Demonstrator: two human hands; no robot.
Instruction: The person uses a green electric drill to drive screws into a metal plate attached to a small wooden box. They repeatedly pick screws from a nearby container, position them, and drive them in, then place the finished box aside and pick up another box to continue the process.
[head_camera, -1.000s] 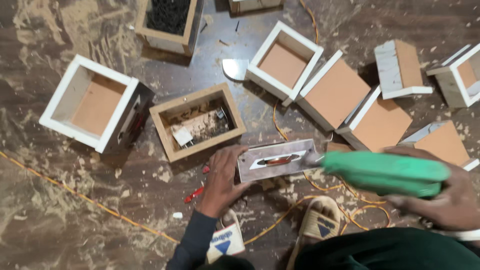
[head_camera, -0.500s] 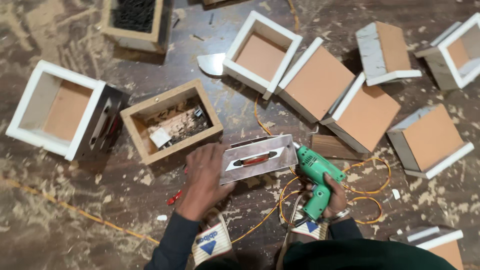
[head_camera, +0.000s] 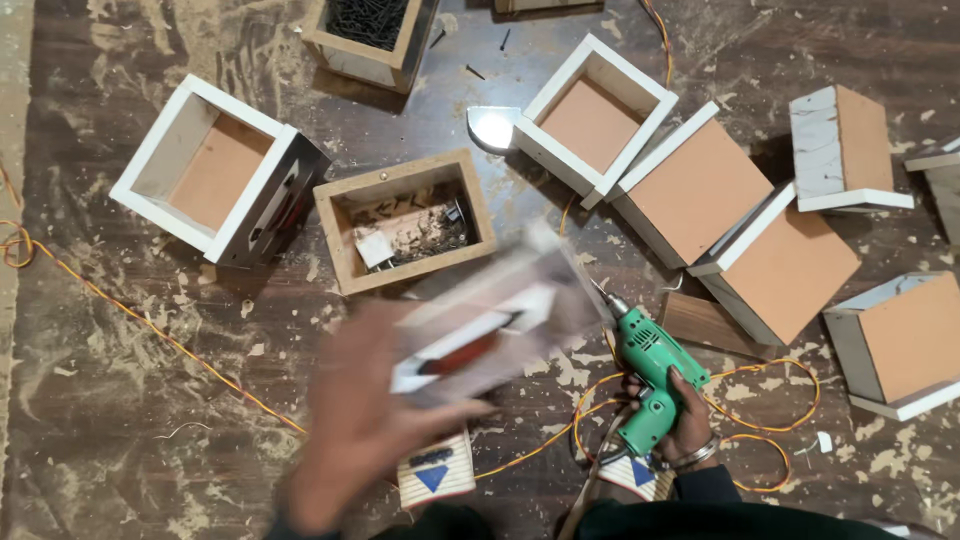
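My left hand (head_camera: 355, 425) is blurred with motion and grips a flat grey panel with a red-edged cutout (head_camera: 490, 320), lifted and tilted above the floor. My right hand (head_camera: 685, 420) is closed around the handle of a green electric drill (head_camera: 650, 375), whose bit points up and left towards the panel. Just beyond the panel stands an open wooden box (head_camera: 405, 222) with shavings and small parts inside.
Several white-framed boxes with orange boards lie around: one at the left (head_camera: 215, 170), one at the top centre (head_camera: 595, 120), more at the right (head_camera: 790, 270). A box of dark screws (head_camera: 370, 35) stands at the top. Orange cable (head_camera: 170, 340) runs over the sawdust-strewn floor.
My left hand has lifted the grey panel off the floor and swung it up, tilted. The drill in my right hand has turned from level to upright.
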